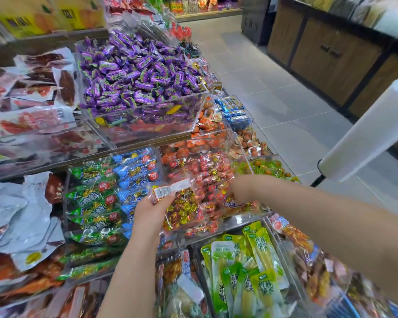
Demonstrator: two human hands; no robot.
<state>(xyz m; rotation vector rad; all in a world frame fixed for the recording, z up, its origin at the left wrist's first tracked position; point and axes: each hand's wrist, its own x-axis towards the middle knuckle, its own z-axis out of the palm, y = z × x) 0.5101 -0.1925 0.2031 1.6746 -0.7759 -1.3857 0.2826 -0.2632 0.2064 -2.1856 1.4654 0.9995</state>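
Note:
My left hand (153, 208) holds a clear snack packet (178, 204) with red and gold contents and a white barcode label, lifted just above the display bins. My right hand (240, 188) reaches into the clear bin of red packets (207, 171); its fingers are buried among the packets and hidden from view. Both forearms stretch out from the bottom right of the head view.
Clear bins hold purple candies (136, 70), green and blue packets (97, 198), and green pickled-vegetable packs (246, 271). Vacuum-packed meats (32, 92) lie at left. A roll of white plastic bags (368, 131) stands at right. Tiled aisle floor (274, 88) runs past wooden cabinets (326, 56).

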